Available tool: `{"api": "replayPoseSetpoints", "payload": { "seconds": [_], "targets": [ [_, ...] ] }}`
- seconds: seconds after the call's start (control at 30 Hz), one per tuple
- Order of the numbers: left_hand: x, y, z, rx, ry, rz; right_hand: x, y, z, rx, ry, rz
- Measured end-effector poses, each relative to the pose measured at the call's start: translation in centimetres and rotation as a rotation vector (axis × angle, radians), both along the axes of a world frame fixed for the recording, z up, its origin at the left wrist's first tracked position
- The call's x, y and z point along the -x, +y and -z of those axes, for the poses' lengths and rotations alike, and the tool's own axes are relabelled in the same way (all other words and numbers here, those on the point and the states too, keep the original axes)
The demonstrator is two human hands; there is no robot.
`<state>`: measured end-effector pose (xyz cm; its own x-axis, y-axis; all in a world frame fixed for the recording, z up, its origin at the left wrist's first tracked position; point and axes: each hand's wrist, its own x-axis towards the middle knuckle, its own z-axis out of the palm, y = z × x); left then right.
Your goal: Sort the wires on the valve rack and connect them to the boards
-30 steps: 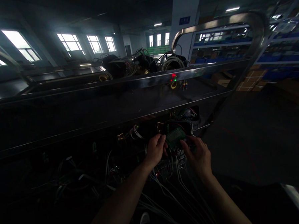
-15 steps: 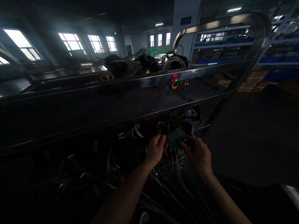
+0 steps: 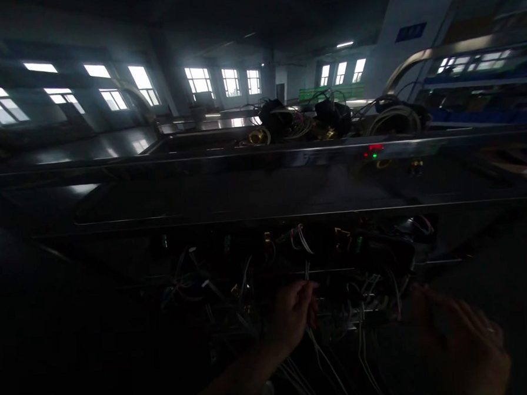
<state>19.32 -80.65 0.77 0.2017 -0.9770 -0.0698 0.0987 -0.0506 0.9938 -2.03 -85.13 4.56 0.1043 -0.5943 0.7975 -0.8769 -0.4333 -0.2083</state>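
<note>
The pale wires [image 3: 316,343] run through the lower middle of the frame, above and below your left hand [image 3: 294,314], whose thumb and fingers look pinched together on them. The exact contact is dark, so feel for it: a light grip, with the strands lying side by side, should spare the thin leads and the joints at their ends. Let any slack come from the loose lengths below, since a straight pull would load whatever holds the upper ends.

Your right hand [image 3: 469,340] is at the lower right, apart from the left, fingers reaching forward and bent. It is too blurred to tell whether anything sits between them. Mind the hanging wires [image 3: 399,302] just beside its fingertips; they could snag on a finger.

Further out, a looped bundle [image 3: 302,242] lies above your left hand, between two brass fittings [image 3: 267,237] [image 3: 342,233]. Keep your knuckles low there, under the metal edge [image 3: 229,217] crossing the frame. To the left, the tangle of leads [image 3: 180,290] could easily catch, so free one strand at a time. The light is poor down here; the windows [image 3: 198,81] glow only at the upper part of the frame, so slow fingers serve you best.
</note>
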Motion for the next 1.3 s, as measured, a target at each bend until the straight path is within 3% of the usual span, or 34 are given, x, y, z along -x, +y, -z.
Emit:
{"api": "replayPoseSetpoints", "payload": {
  "seconds": [0.07,0.17,0.27,0.37,0.47,0.6,0.73,0.8,0.87,1.0,1.3],
  "targets": [
    [-1.6,0.2,-1.3,0.09,-0.089,-0.162,-1.6,-0.8,-0.8,-0.082,-0.097,-0.082],
    [-3.4,-0.4,-3.3,0.169,-0.142,-0.326,-6.1,-2.7,-2.4,-0.311,-0.304,-0.311],
    [-4.2,-1.1,-4.2,0.182,-0.207,-0.376,-11.3,-4.5,-3.6,-0.47,-0.307,-0.425],
    [-4.2,-1.2,-4.1,0.117,-0.225,-0.363,-14.5,-5.4,-3.9,-0.578,-0.219,-0.405],
    [-3.9,-1.3,-3.8,-0.026,0.037,-0.297,-14.8,-5.5,-3.3,-0.563,-0.253,-0.509],
    [-3.4,-2.1,-3.6,-0.125,0.48,-0.263,-12.7,-4.5,-2.0,-0.496,-0.386,-0.738],
    [-2.9,-2.6,-4.0,-0.105,0.586,-0.309,-11.1,-3.2,-1.1,-0.536,-0.448,-0.824],
    [-2.6,-2.3,-4.2,-0.06,0.576,-0.311,-10.6,-2.3,-1.1,-0.598,-0.461,-0.786],
    [-2.3,-2.0,-4.4,-0.014,0.524,-0.291,-10.4,-1.3,-1.3,-0.611,-0.499,-0.641],
    [-1.9,-1.5,-4.9,0.034,0.401,-0.21,-10.5,0.5,-2.2,-0.471,-0.535,-0.378],
    [-1.8,-1.8,-4.7,0.09,0.235,-0.143,-10.8,-0.3,-2.7,-0.302,-0.291,-0.29]
  ]
}}
